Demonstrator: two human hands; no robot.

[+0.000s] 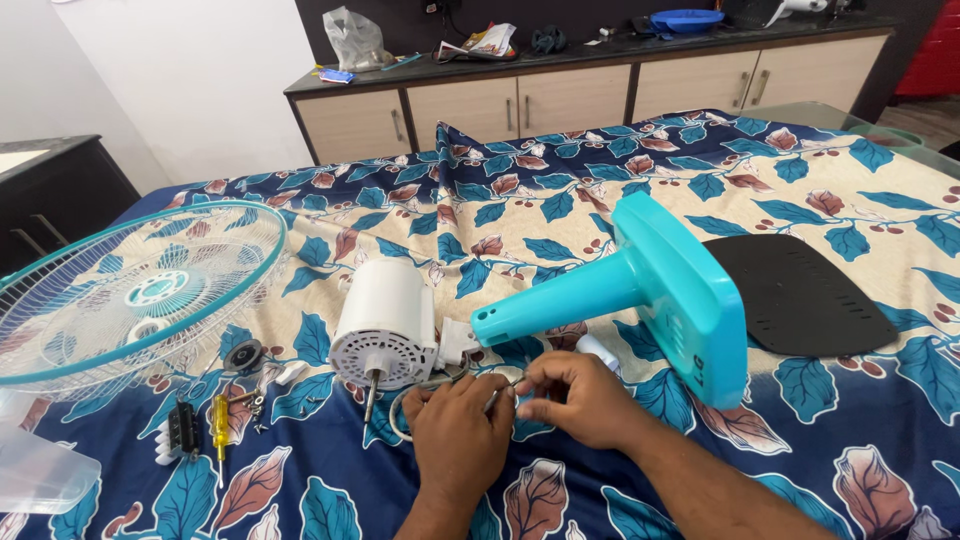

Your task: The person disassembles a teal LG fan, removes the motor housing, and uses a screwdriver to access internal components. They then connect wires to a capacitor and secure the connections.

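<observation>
Both hands meet low over the leaf-patterned bedsheet (560,220). The left hand (458,432) lies knuckles up, fingers curled on a thin metal tool (497,394); the right hand (578,398) pinches something small at its fingertips, too small to tell. Just beyond them lies the white fan motor (385,325), shaft toward us, beside the turquoise fan stand (640,285) on its side. A yellow screwdriver (219,420) and fan grille (135,290) sit left, a black plate (800,295) right. Cabinets (590,95) line the far wall.

The motor (385,325) lies between the fan guard (135,290), left, and the stand (650,290), right.
</observation>
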